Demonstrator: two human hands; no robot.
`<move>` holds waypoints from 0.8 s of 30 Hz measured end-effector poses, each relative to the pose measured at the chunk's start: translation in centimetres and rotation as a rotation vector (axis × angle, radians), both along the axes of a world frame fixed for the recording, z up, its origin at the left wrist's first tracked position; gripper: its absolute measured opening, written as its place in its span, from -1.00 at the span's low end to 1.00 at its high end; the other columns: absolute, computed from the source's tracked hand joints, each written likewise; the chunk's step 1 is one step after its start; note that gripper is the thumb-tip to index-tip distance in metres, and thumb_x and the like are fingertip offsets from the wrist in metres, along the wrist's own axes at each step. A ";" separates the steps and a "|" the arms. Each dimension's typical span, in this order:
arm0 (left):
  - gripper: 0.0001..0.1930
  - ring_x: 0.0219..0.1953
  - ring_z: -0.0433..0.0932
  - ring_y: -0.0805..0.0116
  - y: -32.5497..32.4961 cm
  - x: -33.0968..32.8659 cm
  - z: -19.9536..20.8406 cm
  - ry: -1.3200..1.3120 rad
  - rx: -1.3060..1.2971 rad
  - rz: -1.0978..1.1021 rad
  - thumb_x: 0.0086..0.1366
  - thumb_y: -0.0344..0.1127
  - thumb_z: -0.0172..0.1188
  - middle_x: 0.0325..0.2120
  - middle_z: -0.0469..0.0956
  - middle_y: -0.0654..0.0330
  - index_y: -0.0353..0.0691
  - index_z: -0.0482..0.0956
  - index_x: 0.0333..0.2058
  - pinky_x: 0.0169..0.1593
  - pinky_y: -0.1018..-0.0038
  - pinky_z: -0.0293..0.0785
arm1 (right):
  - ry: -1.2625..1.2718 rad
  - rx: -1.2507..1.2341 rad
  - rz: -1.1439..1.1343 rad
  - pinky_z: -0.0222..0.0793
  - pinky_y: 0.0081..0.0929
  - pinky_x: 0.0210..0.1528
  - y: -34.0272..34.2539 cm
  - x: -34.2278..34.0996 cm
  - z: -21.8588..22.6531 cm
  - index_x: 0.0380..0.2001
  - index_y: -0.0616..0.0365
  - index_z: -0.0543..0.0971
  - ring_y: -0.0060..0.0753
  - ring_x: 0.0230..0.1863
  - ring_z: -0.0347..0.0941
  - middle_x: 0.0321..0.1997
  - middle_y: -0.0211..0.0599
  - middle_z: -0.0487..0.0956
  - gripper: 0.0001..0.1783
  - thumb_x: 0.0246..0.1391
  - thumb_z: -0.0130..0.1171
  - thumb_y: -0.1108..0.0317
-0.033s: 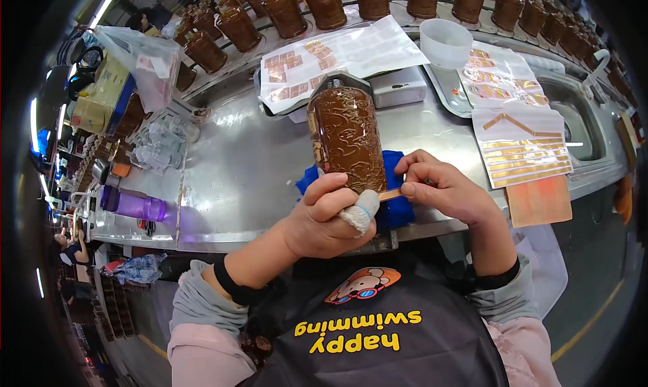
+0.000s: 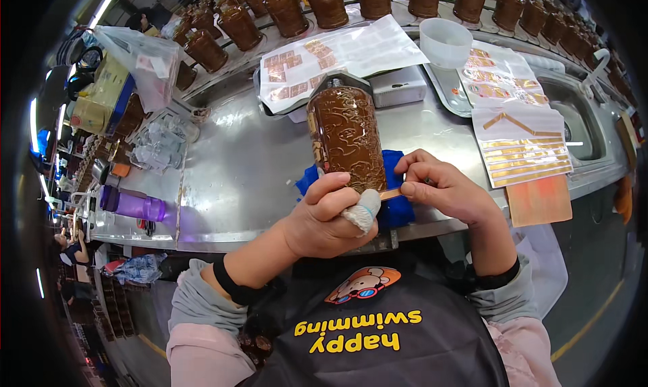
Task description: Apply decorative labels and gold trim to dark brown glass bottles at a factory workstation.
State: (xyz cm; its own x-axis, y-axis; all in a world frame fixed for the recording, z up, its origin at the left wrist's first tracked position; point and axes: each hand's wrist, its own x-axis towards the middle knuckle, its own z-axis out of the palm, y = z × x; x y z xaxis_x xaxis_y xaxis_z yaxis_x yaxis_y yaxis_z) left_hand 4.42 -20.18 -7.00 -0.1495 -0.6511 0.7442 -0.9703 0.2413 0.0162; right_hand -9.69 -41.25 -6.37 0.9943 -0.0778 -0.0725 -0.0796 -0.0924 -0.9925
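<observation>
A brown glossy bottle (image 2: 349, 134) with raised wavy patterns lies with its base toward me and its neck pointing away, over a blue cloth (image 2: 397, 211). My left hand (image 2: 332, 215) is closed at the bottle's base end; a white covering wraps its thumb, which presses there. My right hand (image 2: 439, 186) pinches the free end of a narrow gold strip (image 2: 391, 194), held out to the right of the bottle. The strip's other end meets the bottle near the left thumb. The left palm hides part of the base.
Sheets of gold strips (image 2: 526, 159) lie at the right, near a sink (image 2: 574, 117). A white plastic tub (image 2: 445, 44) stands behind, beside a label sheet (image 2: 337, 60). Brown bottles (image 2: 287, 12) line the back. A purple bottle (image 2: 138, 206) lies at left.
Hardly anything differs. My left hand has shifted very slightly to the right along the base; the right hand and the bottle keep their places.
</observation>
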 end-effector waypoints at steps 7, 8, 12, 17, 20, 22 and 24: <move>-0.74 -0.17 0.35 0.31 0.2 0.5 0.6 -0.054 -0.014 -0.034 -0.27 -0.46 0.29 -0.23 0.47 0.38 -0.03 0.55 -0.50 0.15 0.09 0.24 | -0.031 -0.017 -0.011 0.27 -0.59 -0.19 0.1 -0.1 0.0 -0.40 0.28 0.53 -0.56 -0.22 0.31 -0.08 -0.33 0.38 -0.71 0.17 0.18 0.21; -0.74 -0.17 0.35 0.31 0.2 0.5 0.4 -0.053 -0.012 -0.040 -0.27 -0.46 0.29 -0.23 0.47 0.38 -0.03 0.55 -0.50 0.15 0.09 0.24 | -0.019 -0.011 -0.012 0.27 -0.59 -0.20 0.0 -0.1 0.1 -0.41 0.28 0.53 -0.57 -0.22 0.31 -0.08 -0.33 0.38 -0.71 0.17 0.18 0.21; -0.72 -0.17 0.34 0.31 0.7 0.2 -0.9 0.023 0.055 0.028 -0.28 -0.47 0.30 -0.23 0.47 0.38 0.00 0.54 -0.48 0.15 0.10 0.25 | -0.021 0.000 -0.022 0.27 -0.61 -0.20 0.0 -0.1 -0.3 -0.41 0.29 0.53 -0.59 -0.22 0.31 -0.08 -0.32 0.38 -0.70 0.16 0.19 0.21; -0.56 -0.13 0.32 0.33 -0.7 0.1 0.5 -0.091 0.061 -0.060 -0.23 -0.44 0.33 -0.23 0.45 0.39 -0.05 0.51 -0.25 0.12 0.18 0.29 | -0.002 0.008 -0.010 0.25 -0.60 -0.14 0.0 -0.1 -0.2 -0.43 0.24 0.50 -0.59 -0.20 0.28 -0.07 -0.35 0.36 -0.72 0.17 0.18 0.21; -0.64 -0.16 0.32 0.32 -0.6 0.2 -0.3 0.038 0.032 -0.045 -0.25 -0.46 0.32 -0.23 0.45 0.37 -0.02 0.53 -0.37 0.13 0.15 0.29 | -0.028 -0.012 -0.008 0.26 -0.59 -0.15 0.0 0.0 -0.6 -0.43 0.24 0.51 -0.59 -0.21 0.29 -0.07 -0.36 0.36 -0.72 0.17 0.18 0.21; -0.68 -0.17 0.33 0.32 0.0 0.4 0.5 -0.008 0.032 -0.032 -0.26 -0.47 0.32 -0.23 0.45 0.37 -0.01 0.54 -0.43 0.13 0.13 0.29 | -0.062 -0.016 -0.031 0.28 -0.60 -0.21 -0.1 -0.1 -0.7 -0.38 0.30 0.53 -0.58 -0.24 0.31 -0.08 -0.34 0.39 -0.70 0.16 0.19 0.21; -0.71 -0.18 0.33 0.32 0.4 0.3 0.6 -0.054 0.032 -0.010 -0.27 -0.48 0.31 -0.22 0.45 0.36 0.00 0.54 -0.48 0.12 0.12 0.29 | -0.032 -0.023 -0.013 0.28 -0.59 -0.21 -0.1 0.0 -0.5 -0.38 0.30 0.53 -0.58 -0.25 0.31 -0.09 -0.33 0.39 -0.69 0.16 0.19 0.20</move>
State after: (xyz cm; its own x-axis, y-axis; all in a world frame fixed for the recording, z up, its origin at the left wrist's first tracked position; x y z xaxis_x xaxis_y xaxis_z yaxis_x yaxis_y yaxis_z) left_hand 4.76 -19.78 -6.39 -0.1957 -0.6728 0.7134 -0.9674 0.2516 -0.0282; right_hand -9.65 -41.32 -6.85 0.9950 -0.0923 -0.0384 -0.0489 -0.1145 -0.9922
